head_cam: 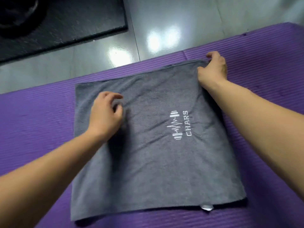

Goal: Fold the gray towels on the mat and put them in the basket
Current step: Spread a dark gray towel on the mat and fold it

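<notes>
A purple mat point(41, 116) with fine ribs covers the near ground and runs out of frame on three sides. Beyond it lies a glossy gray tiled floor point(164, 22) with bright patches of reflected light. A black slab point(74, 18) sits on the tiles at the far left.

A dark round shape point(18, 12) on the slab is blurred and cut by the frame edge, too unclear to name. Both forearms enter from the bottom corners, bare. A small white tag point(207, 208) pokes from the near edge of the gray towel point(156, 170); any print on it is too small to read. The towel's far right corner is hidden under the right hand point(213, 71).

The towel lies flat on the middle of the mat, in at least two layers, as its near edge shows. It looks close to square, so its long axis cannot be told. Its far edge slants up toward the right. A white stitched logo point(181, 125), a barbell and pulse line with the word CHARS, is turned sideways and reads from near to far.

The right hand pinches the far right corner, thumb on top and fingers curled over the edge. The left hand point(105, 117) rests on the towel near its left edge, fingers loosely curled, thumb and forefinger apart and gripping nothing.
</notes>
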### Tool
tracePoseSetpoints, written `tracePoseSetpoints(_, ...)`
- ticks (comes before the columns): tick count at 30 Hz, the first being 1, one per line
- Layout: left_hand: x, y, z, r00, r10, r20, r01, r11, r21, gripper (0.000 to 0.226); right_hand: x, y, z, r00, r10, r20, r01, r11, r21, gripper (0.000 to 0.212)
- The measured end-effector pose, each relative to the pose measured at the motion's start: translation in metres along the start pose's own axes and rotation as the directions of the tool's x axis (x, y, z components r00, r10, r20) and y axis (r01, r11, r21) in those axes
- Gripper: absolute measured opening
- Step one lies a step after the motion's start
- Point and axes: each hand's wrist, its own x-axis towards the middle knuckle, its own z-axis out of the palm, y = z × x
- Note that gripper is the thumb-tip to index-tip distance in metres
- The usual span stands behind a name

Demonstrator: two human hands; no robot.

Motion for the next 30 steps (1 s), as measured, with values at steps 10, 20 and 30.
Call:
tracePoseSetpoints(10,0.101,-0.102,-0.079,0.967,-0.033,0.253,-0.096,0.872,0.48,0.044,0.011,-0.029,-0.004,0.979,0.201,0.009,-0.201,0.976,0.084,0.032)
tracePoseSetpoints(20,0.116,-0.127,-0.091,0.969,-0.128,0.212,0.048,0.937,0.345,0.018,0.018,-0.029,0.012,0.964,0.266,-0.01,-0.253,0.928,0.273,0.03)
tracePoseSetpoints(30,0.113,-0.128,-0.092,0.919,-0.317,0.234,0.301,0.948,0.103,0.027,0.024,-0.029,0.014,0.956,0.291,0.036,-0.293,0.952,0.088,0.028)
